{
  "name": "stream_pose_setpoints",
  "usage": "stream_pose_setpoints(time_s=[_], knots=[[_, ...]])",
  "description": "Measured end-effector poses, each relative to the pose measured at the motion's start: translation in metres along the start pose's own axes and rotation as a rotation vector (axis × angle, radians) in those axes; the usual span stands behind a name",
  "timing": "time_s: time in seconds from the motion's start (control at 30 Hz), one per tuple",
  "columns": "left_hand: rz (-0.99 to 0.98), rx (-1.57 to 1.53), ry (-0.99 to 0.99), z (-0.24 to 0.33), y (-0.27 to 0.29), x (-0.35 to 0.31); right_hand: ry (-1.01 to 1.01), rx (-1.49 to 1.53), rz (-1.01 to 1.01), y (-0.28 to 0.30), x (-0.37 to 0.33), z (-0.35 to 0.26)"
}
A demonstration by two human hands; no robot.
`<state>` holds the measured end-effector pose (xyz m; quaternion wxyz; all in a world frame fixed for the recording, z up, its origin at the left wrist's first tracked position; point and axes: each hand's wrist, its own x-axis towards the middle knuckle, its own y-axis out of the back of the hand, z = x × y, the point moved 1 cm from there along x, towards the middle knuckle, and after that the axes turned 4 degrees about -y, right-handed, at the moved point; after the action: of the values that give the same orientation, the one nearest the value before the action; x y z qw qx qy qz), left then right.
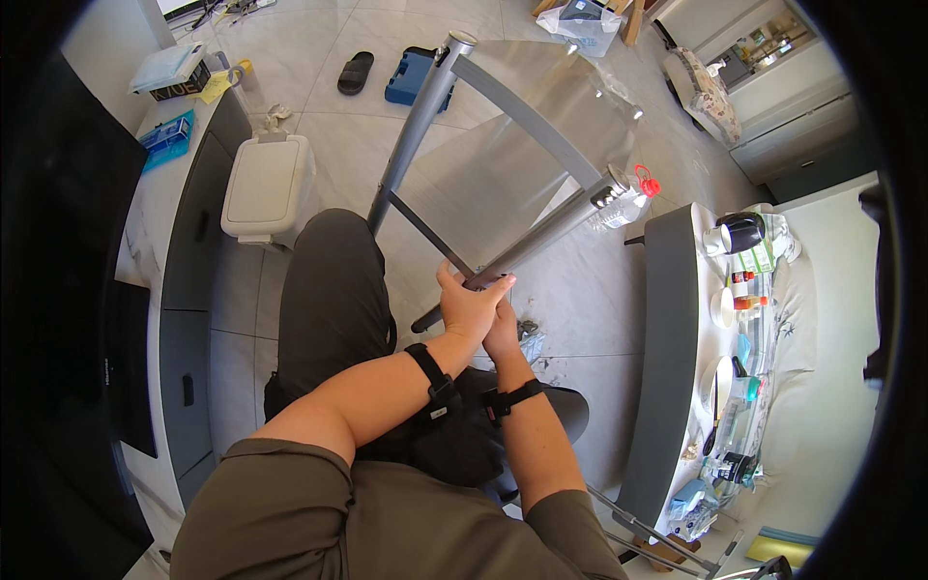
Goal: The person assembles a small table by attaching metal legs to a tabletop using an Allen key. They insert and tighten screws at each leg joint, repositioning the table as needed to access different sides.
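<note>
In front of my knees stands a tilted frame (411, 130) of grey metal tubes, with a curved crossbar (527, 111), a thin dark crosspiece (428, 232) and clear panels (474, 184) between its legs. My left hand (466, 307) is closed round the lower part of its right-hand tube, where the dark crosspiece meets it. Just to the right and below, my right hand (501, 331) grips the same tube from underneath. Its fingers are mostly hidden behind the tube and my left hand. Both wrists wear black straps.
A white lidded bin (269, 188) stands at left beside a grey drawer cabinet (188, 387). Beyond the frame lie a black slipper (356, 73) and a blue case (411, 79). A red-capped bottle (623, 205) is by the right tube. A cluttered table (667, 358) stands at right.
</note>
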<state>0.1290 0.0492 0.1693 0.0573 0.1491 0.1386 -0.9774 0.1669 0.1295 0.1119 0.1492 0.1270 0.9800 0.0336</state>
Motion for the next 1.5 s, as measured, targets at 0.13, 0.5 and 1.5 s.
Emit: stream_pose_setpoints(time_s=[0.13, 0.5, 1.5], knots=[[-0.013, 0.129, -0.04, -0.004, 0.005, 0.007, 0.029, -0.059, -0.05, -0.001, -0.001, -0.01], [-0.076, 0.341, -0.024, 0.004, 0.002, 0.019, 0.006, -0.073, -0.062, -0.003, 0.004, -0.006], [-0.271, 0.217, 0.012, -0.027, 0.028, 0.02, 0.345, -0.895, 0.383, -0.026, -0.022, 0.004]])
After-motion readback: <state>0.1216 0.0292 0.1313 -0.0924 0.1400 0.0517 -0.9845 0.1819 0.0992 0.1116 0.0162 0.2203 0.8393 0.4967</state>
